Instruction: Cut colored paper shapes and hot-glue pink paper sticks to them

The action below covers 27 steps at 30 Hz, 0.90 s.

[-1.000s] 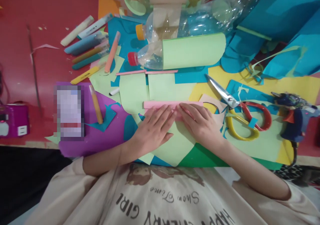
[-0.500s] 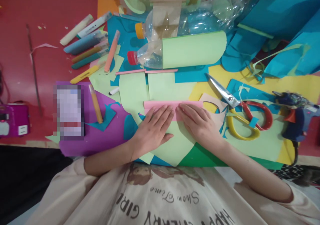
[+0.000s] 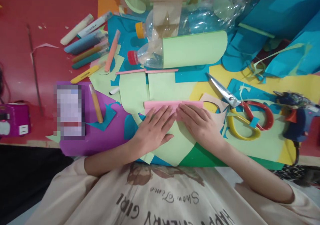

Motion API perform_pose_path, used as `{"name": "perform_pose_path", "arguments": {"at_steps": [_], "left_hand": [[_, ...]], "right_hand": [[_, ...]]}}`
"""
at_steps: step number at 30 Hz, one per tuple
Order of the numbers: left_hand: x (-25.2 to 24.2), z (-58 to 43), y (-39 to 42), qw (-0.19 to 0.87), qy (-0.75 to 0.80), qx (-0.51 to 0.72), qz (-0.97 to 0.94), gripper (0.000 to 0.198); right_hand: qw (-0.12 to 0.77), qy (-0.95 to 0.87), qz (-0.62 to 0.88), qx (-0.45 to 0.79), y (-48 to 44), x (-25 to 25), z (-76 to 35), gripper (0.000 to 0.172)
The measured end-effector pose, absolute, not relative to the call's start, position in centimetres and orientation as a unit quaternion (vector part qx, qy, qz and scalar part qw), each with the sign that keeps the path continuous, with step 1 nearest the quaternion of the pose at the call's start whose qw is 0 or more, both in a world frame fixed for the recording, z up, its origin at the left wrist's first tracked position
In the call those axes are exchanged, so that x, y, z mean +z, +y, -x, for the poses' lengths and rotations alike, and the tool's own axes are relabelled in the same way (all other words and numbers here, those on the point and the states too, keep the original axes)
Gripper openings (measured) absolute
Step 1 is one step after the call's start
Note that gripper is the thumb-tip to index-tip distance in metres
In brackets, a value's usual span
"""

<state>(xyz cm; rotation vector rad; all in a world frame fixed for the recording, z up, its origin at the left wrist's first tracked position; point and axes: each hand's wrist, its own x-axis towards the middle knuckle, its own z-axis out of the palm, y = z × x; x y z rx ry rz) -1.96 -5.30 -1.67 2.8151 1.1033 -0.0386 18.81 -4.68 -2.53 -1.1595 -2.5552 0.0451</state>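
A long pink paper strip (image 3: 172, 103) lies flat on light green paper (image 3: 165, 88) in the middle of the table. My left hand (image 3: 152, 128) rests flat on the strip's near edge, fingers stretched out and pressing down. My right hand (image 3: 200, 123) lies beside it, fingers also flat on the strip, fingertips almost meeting the left hand's. Neither hand grips anything.
Scissors with red and yellow handles (image 3: 240, 111) lie right of my hands, a blue glue gun (image 3: 293, 116) further right. A clear bottle wrapped in green paper (image 3: 180, 51) lies behind. Markers and glue sticks (image 3: 87, 48) are scattered at left, a purple sheet (image 3: 100, 131) and purple device (image 3: 13, 120) beyond.
Both hands stay pressed on the pink strip; the fingers have shifted only slightly along it.
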Motion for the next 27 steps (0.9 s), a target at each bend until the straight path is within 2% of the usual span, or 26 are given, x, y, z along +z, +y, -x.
{"name": "perform_pose_path", "arguments": {"at_steps": [8,19,27], "left_hand": [[-1.5,1.9,-5.3,0.047,0.361,-0.022,-0.931,0.056],[-1.4,1.7,-5.2,0.03,0.359,-0.013,-0.933,0.054],[-0.2,1.3,-4.1,0.063,0.365,-0.037,-0.928,0.059]], "right_hand": [[0.167,-0.898,0.408,0.011,-4.8,-2.5,-18.7,0.026],[0.145,-0.9,0.41,0.014,-5.2,-2.3,-18.6,0.031],[0.128,-0.906,0.404,0.009,-4.9,-2.1,-18.3,0.032]]}}
